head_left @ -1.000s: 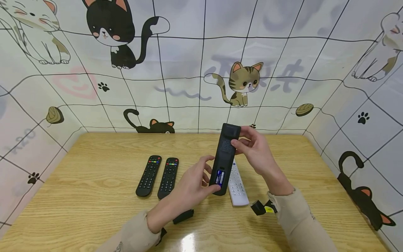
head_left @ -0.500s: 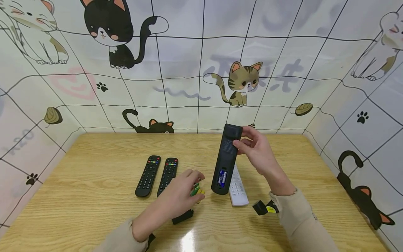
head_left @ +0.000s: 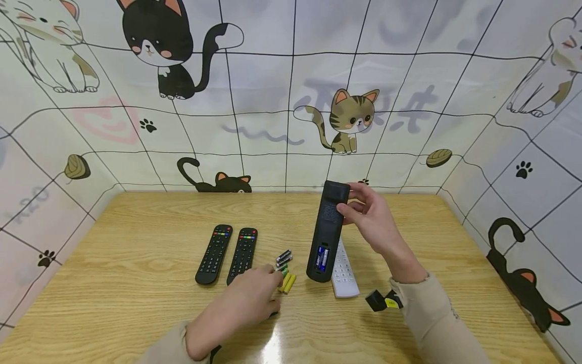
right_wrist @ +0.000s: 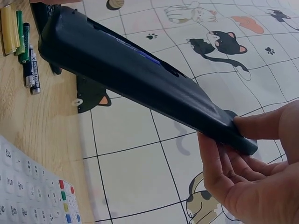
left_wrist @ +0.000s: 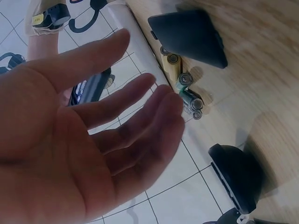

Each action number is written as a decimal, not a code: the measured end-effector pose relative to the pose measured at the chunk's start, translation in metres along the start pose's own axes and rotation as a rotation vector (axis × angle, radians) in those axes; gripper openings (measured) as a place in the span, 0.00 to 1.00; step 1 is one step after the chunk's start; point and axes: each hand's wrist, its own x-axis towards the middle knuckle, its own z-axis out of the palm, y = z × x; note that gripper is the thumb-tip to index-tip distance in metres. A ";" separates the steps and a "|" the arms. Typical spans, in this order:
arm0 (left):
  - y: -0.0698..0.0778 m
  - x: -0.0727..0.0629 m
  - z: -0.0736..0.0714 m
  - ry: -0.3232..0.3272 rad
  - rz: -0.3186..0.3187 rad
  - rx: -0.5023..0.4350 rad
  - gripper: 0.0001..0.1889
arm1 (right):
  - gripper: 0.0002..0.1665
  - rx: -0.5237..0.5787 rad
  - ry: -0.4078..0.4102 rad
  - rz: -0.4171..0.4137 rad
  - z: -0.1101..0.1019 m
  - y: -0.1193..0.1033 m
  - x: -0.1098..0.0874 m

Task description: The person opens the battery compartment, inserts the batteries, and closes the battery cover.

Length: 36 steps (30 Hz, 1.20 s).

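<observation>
My right hand (head_left: 373, 217) pinches the upper end of a black remote control (head_left: 327, 222) between thumb and fingers. Its back faces the head camera, and two blue batteries (head_left: 322, 258) sit in the uncovered compartment at the lower end. Seen in the right wrist view, the remote (right_wrist: 135, 79) is held clear of the table, tilted. My left hand (head_left: 254, 296) is low over the table, its fingers loosely bent around nothing in the left wrist view. Close to its fingertips lies a black battery cover (left_wrist: 191, 39), mostly hidden by the hand in the head view.
Loose yellow batteries (head_left: 289, 284), green ones and dark ones (head_left: 284, 256) lie just beyond the left hand. Two black remotes (head_left: 213, 258) rest face up at the left. Behind the held remote lies a white remote (head_left: 346, 278). A cat-patterned cloth (head_left: 263, 101) surrounds the table.
My left hand has let go of the remote's lower end and moved left and down, past the loose batteries to the cover. The right hand keeps holding the remote nearly still.
</observation>
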 end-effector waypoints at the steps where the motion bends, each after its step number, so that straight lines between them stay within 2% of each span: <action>1: 0.000 0.000 0.000 -0.012 -0.003 0.013 0.16 | 0.26 0.001 0.000 -0.001 0.000 0.001 0.000; 10: -0.002 -0.002 0.004 -0.023 0.004 0.052 0.16 | 0.31 0.003 -0.003 -0.042 -0.002 0.005 0.000; 21: -0.005 -0.002 0.008 -0.020 0.021 0.062 0.12 | 0.30 -0.006 -0.001 -0.063 -0.002 0.006 0.000; 36: -0.009 0.000 0.011 -0.058 0.053 -0.008 0.10 | 0.31 -0.016 -0.007 -0.056 -0.002 0.006 0.000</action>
